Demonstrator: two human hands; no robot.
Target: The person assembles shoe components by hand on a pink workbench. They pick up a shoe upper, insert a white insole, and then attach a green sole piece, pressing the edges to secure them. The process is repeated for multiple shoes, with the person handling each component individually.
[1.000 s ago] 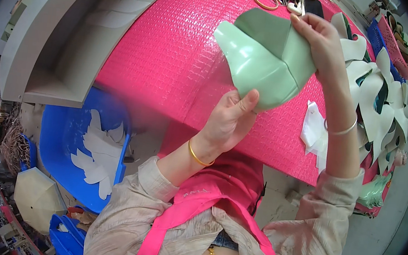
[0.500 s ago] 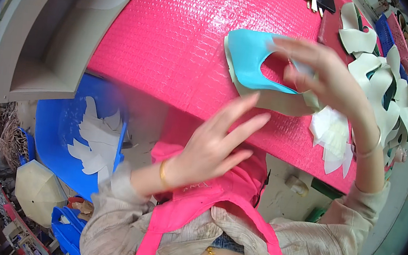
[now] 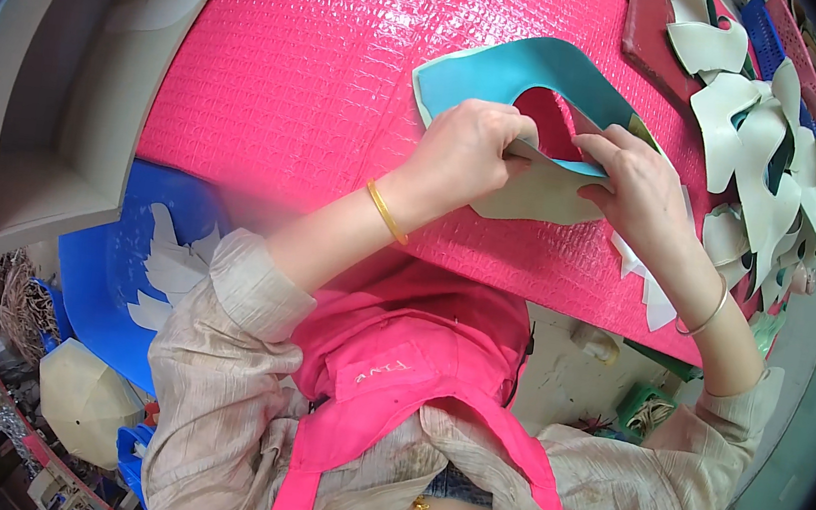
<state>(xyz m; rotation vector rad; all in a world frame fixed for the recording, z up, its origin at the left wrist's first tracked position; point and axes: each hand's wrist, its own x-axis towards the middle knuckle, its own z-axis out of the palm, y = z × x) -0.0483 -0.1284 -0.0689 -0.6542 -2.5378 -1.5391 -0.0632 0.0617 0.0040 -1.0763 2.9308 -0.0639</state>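
A curved sheet piece like a shoe upper, turquoise [image 3: 561,63] on its inner face and pale on the other, lies on the pink table in front of me. It has an oval opening in its middle. My left hand [image 3: 470,151] pinches the near strip beside this opening. Fingers of my right hand [image 3: 638,181] close on the same strip, further right. Between both hands the strip is lifted, and a pale section [image 3: 540,202] shows beneath it. Some fingertips are hidden behind the material.
Pink quilted covering [image 3: 286,90] spreads over the table. Several pale upper pieces [image 3: 779,177] are heaped at the right, with thin white pieces [image 3: 659,306] at the near edge. A blue bin [image 3: 100,260] with white cutouts stands below left, beside a beige open-fronted box [image 3: 69,136].
Both hands have come down onto the piece and gripped its near strip; before, they were apart from it or hovering, fingers spread. The piece has turned and its near edge is raised.
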